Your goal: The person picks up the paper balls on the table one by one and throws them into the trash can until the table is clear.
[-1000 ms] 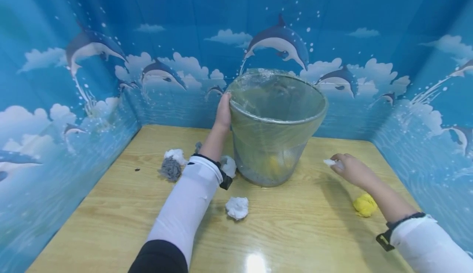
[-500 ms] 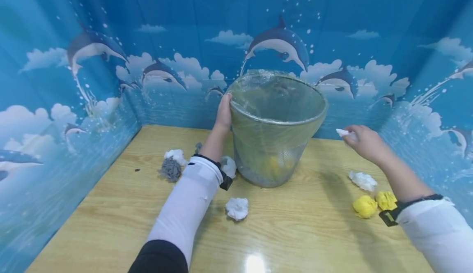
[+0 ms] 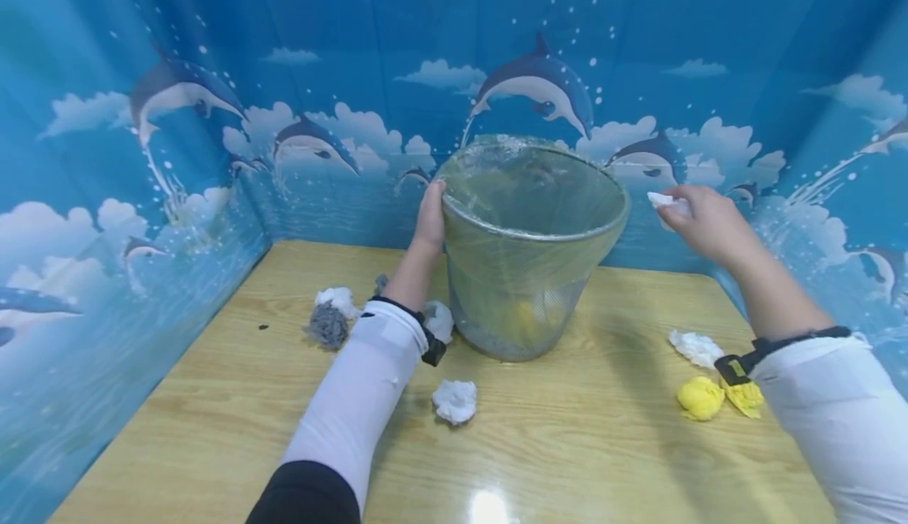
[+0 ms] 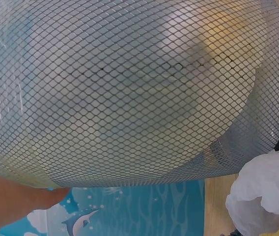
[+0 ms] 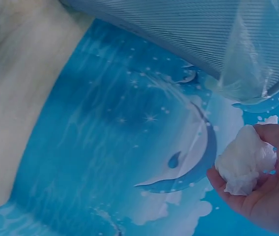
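Free air between right fingers and bin rim; bin wall blocks lower path.

The mesh bin looks metal, its liner glossy plastic.

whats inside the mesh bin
Low inside the mesh bin, something yellow shows blurrily, and the left wrist view shows a whitish patch beside it. The cloudy liner veils them, so their number and anything behind can't be told.
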A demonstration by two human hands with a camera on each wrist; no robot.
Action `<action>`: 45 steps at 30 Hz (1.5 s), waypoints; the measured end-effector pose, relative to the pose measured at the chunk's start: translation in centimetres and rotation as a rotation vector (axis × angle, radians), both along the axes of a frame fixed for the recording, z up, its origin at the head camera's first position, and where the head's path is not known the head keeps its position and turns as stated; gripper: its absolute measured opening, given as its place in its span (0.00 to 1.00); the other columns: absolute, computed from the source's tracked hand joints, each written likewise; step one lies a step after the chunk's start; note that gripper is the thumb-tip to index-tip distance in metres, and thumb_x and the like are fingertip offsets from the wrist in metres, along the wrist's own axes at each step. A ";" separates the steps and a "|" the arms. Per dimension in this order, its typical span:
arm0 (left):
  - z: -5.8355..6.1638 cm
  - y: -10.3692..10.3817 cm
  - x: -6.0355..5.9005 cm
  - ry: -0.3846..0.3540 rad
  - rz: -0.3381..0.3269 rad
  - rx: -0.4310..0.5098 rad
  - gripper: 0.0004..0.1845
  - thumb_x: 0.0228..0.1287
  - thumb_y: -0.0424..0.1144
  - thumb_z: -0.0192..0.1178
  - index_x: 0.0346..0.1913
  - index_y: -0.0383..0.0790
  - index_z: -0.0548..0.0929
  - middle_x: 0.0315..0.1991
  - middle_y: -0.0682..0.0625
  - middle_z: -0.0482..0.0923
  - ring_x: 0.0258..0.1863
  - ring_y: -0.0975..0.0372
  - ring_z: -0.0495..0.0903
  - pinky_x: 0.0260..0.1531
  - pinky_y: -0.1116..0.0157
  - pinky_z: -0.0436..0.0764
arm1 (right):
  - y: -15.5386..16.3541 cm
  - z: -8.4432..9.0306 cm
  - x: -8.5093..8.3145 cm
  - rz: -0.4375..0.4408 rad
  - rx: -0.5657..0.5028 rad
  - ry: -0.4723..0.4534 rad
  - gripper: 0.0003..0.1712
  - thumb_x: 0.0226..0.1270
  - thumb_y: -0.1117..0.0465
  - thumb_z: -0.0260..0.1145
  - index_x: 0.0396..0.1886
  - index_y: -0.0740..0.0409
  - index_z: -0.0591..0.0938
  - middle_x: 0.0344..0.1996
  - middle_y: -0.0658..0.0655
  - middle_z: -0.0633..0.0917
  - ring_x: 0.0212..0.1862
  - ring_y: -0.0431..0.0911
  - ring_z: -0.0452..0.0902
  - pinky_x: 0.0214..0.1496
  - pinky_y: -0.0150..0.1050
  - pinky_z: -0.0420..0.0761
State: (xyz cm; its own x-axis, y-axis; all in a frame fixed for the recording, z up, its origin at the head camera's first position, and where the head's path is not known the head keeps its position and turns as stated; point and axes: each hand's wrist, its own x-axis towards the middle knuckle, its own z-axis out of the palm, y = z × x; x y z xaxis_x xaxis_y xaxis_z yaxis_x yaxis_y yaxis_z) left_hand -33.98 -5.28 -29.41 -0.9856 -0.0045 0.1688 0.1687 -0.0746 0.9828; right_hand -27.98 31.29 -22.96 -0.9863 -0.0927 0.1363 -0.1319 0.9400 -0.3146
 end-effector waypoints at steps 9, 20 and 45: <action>0.2 -0.1 -0.1 -0.009 -0.022 0.006 0.26 0.73 0.52 0.29 0.58 0.37 0.68 0.60 0.43 0.64 0.62 0.54 0.63 0.67 0.54 0.59 | -2.3 2.0 -0.9 0.051 -0.037 0.088 0.33 0.76 0.46 0.46 0.66 0.69 0.66 0.58 0.77 0.70 0.54 0.69 0.67 0.50 0.66 0.70; 0.1 0.1 0.0 -0.013 -0.002 -0.008 0.23 0.73 0.51 0.29 0.50 0.38 0.68 0.57 0.41 0.64 0.58 0.54 0.64 0.61 0.59 0.62 | -5.7 3.9 -1.8 0.086 -0.061 0.111 0.32 0.77 0.47 0.47 0.69 0.65 0.66 0.64 0.74 0.67 0.62 0.69 0.64 0.59 0.68 0.66; 0.2 0.3 -0.1 -0.025 -0.015 0.059 0.14 0.72 0.49 0.31 0.34 0.48 0.64 0.36 0.53 0.63 0.37 0.63 0.63 0.47 0.65 0.63 | -11.3 3.0 -3.1 0.300 -0.039 0.060 0.27 0.75 0.51 0.53 0.66 0.61 0.70 0.63 0.68 0.71 0.63 0.63 0.67 0.62 0.61 0.68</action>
